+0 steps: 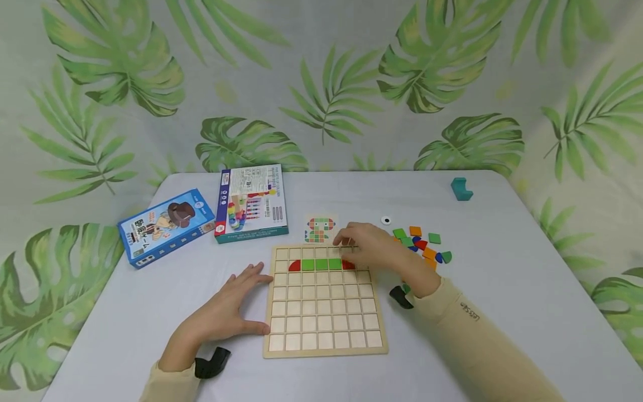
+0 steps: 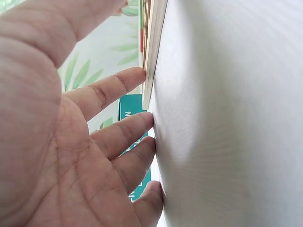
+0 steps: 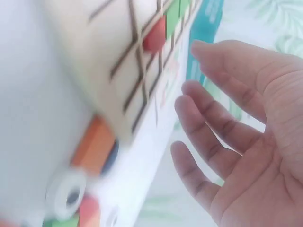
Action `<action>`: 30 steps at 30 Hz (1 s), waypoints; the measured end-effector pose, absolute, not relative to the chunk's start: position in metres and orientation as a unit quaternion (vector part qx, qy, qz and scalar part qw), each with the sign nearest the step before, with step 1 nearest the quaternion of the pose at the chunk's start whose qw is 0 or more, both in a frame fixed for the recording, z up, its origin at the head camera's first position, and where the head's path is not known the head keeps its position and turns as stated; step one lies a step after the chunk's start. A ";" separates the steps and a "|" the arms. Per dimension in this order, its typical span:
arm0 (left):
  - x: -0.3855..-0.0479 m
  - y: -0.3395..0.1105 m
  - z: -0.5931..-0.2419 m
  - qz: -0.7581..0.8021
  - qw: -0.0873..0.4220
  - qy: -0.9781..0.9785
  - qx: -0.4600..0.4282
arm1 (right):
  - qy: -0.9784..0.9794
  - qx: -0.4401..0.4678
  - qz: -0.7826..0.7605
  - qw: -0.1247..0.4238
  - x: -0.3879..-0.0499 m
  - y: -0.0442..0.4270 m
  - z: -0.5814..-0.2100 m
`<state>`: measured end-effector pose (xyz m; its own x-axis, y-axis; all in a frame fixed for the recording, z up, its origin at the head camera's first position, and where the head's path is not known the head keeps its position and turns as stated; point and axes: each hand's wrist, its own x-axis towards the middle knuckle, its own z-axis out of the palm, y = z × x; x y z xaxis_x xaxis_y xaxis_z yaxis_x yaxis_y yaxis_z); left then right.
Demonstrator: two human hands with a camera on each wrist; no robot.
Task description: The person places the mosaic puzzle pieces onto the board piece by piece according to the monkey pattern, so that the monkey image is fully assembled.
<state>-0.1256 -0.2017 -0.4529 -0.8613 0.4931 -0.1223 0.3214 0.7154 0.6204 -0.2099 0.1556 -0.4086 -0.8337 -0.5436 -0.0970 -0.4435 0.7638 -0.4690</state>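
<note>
A wooden grid board (image 1: 326,354) lies on the table. Across its second row run a red rounded piece (image 1: 294,266), several green squares (image 1: 321,264) and another red rounded piece (image 1: 348,265). My left hand (image 1: 223,310) is spread at the board's left side, its thumb and index fingertip touching the edge; in the left wrist view the other fingertips (image 2: 147,144) rest on the cloth. My right hand (image 1: 374,245) hovers over the board's upper right corner, fingers loosely bent and holding nothing in the right wrist view. A pattern card (image 1: 321,230) lies just beyond the board.
Loose coloured tiles (image 1: 430,253) lie scattered right of the board, partly behind my right forearm. A white disc with a black dot (image 1: 386,220) is near them. Further back stand a blue box (image 1: 166,226), a paint-set box (image 1: 253,204) and a teal block (image 1: 461,189).
</note>
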 end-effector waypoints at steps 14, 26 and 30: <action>-0.125 -0.202 -0.453 0.307 0.143 0.915 0.219 | 0.936 -0.228 -0.228 0.140 -0.200 0.219 -0.411; -0.125 -0.203 -0.453 0.305 0.144 0.915 0.220 | 0.944 -0.210 -0.216 0.134 -0.196 0.226 -0.421; -0.126 -0.203 -0.454 0.305 0.146 0.915 0.219 | 0.946 -0.207 -0.212 0.129 -0.195 0.226 -0.423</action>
